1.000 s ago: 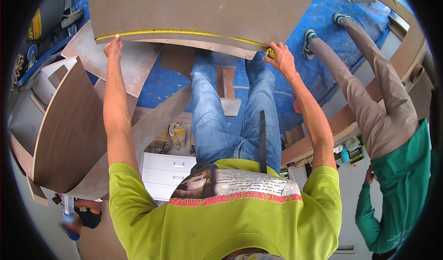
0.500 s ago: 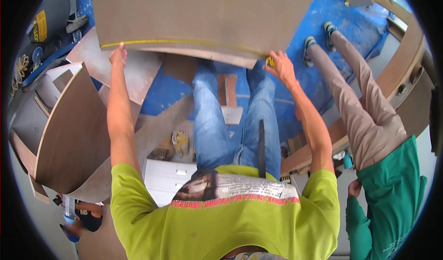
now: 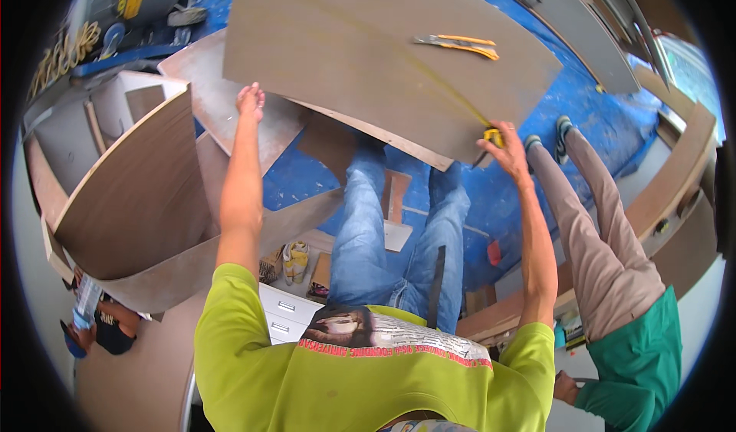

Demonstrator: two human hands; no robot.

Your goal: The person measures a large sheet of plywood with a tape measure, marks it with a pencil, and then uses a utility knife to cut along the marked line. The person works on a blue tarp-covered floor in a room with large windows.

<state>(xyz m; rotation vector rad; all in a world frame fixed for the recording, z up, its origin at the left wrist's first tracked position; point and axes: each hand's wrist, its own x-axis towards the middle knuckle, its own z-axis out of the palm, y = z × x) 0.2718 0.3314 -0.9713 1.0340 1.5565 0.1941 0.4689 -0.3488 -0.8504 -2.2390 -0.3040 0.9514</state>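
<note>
A yellow tape measure (image 3: 493,135) is held in my right hand (image 3: 504,156) at the near right part of a large brown board (image 3: 337,56). Its blade (image 3: 414,64), smeared by motion, runs slantwise from the case across the board toward the far left. My left hand (image 3: 251,102) is raised beside the board's near left corner, fingers loosely extended, with nothing visible in it. An orange-handled hand tool (image 3: 458,45) lies on the board, right of the blade.
Left stands a curved brown panel (image 3: 130,179) on a white frame. A pale board (image 3: 207,87) lies on the blue floor sheet (image 3: 299,179). A person in a green top (image 3: 632,363) stands at right; another in dark clothing (image 3: 115,328) is at lower left. White drawers (image 3: 285,309) are below.
The tape's far end has left my left hand, and the blade has swung away from the board's near edge. My right hand still holds the case. The view has turned.
</note>
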